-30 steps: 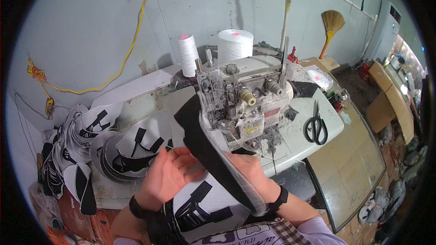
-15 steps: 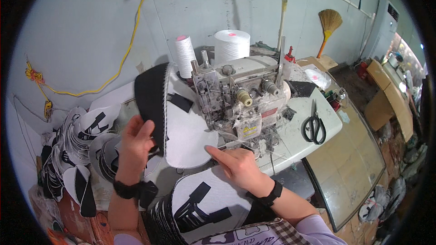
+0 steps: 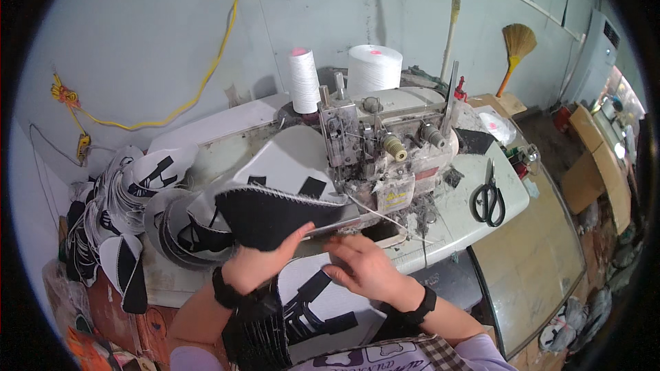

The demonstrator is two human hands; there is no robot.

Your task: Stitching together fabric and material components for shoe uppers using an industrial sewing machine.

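A rounded white fabric piece (image 3: 292,158) with a black panel (image 3: 275,216) and stitched edge lies at the overlock sewing machine (image 3: 392,151), its right end by the presser area. My left hand (image 3: 261,264) is closed at the black panel's near edge, some of its fingers hidden behind the cloth. My right hand (image 3: 368,268) is just right of it, in front of the machine bed, fingers bent and apart with nothing visible in them. Beneath both hands, a stack of similar white pieces with black strips (image 3: 309,309) rests against my body.
More stitched pieces (image 3: 124,199) are heaped at the left. Black scissors (image 3: 489,203) lie on the machine table's right side. A thread cone (image 3: 302,82) and a wide thread spool (image 3: 375,69) stand behind the machine. Lint covers the machine. A glass-topped table (image 3: 529,261) adjoins at right.
The fabric piece has swung from upright to lying lower, its black panel now toward me. My left hand has moved right and down, near my right hand, whose pointing finger has drawn back.
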